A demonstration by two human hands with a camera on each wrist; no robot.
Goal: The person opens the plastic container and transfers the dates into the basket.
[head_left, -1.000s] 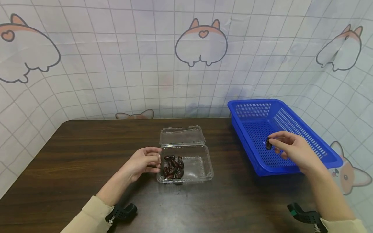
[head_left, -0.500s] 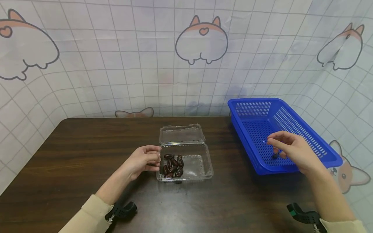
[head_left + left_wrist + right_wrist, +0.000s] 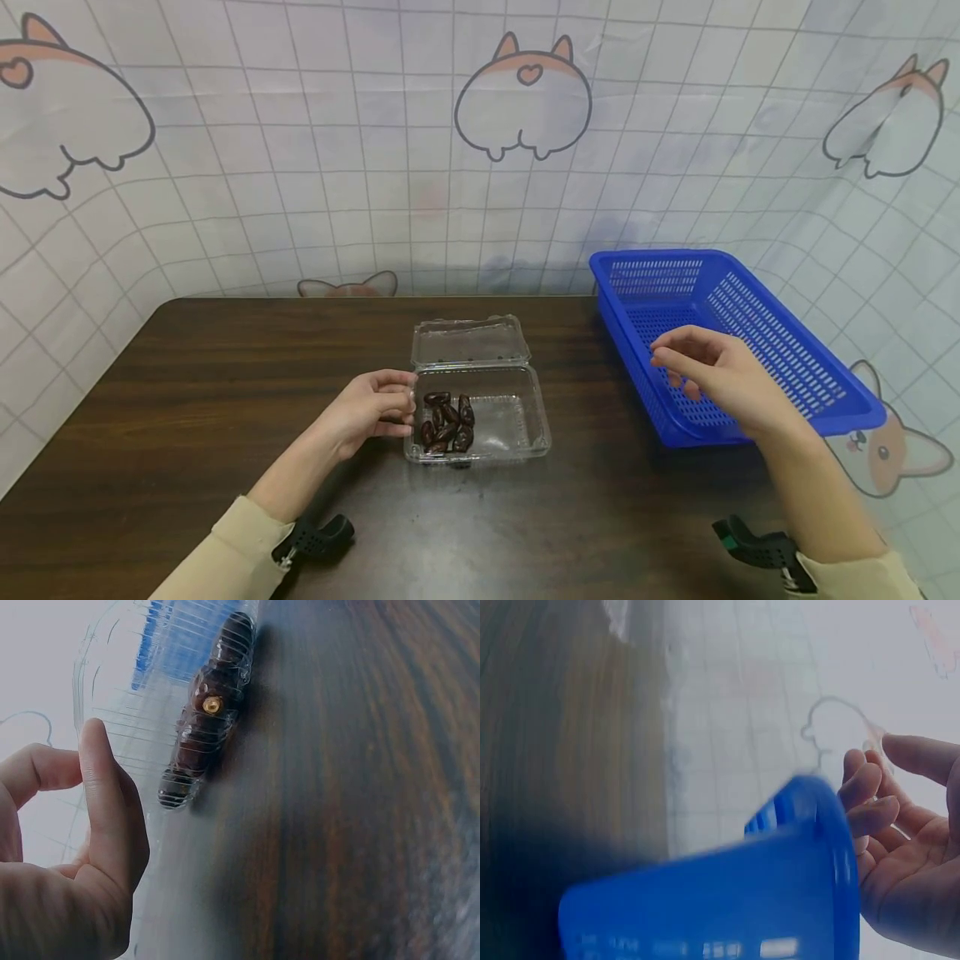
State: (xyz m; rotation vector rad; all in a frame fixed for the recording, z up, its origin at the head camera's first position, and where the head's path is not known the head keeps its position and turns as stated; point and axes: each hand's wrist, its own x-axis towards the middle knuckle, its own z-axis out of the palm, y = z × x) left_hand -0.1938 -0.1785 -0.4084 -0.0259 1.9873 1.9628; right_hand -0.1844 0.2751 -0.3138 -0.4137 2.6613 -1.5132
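A clear plastic clamshell box point(image 3: 510, 417) stands with its lid point(image 3: 471, 342) raised behind it. Several dark brown dates point(image 3: 447, 423) lie in its left half; in the left wrist view the same dates point(image 3: 206, 712) show through the ribbed wall. My left hand point(image 3: 375, 410) holds the box's left rim between thumb and fingers. Over the near left part of the blue basket point(image 3: 633, 367), my right hand point(image 3: 716, 371) hovers with fingers loosely bent and nothing between them. It hides part of the basket's floor, and no date shows there.
The dark wood table point(image 3: 225, 392) carries both containers, the basket at its right end. A wall cloth point(image 3: 337, 150) with grid lines and cartoon animals hangs behind and to the right. Black straps with cameras sit on both wrists.
My right hand has let a date drop into the basket and then shifted left toward the basket's left side. My left hand has stayed at the box. The head view has tilted slightly.
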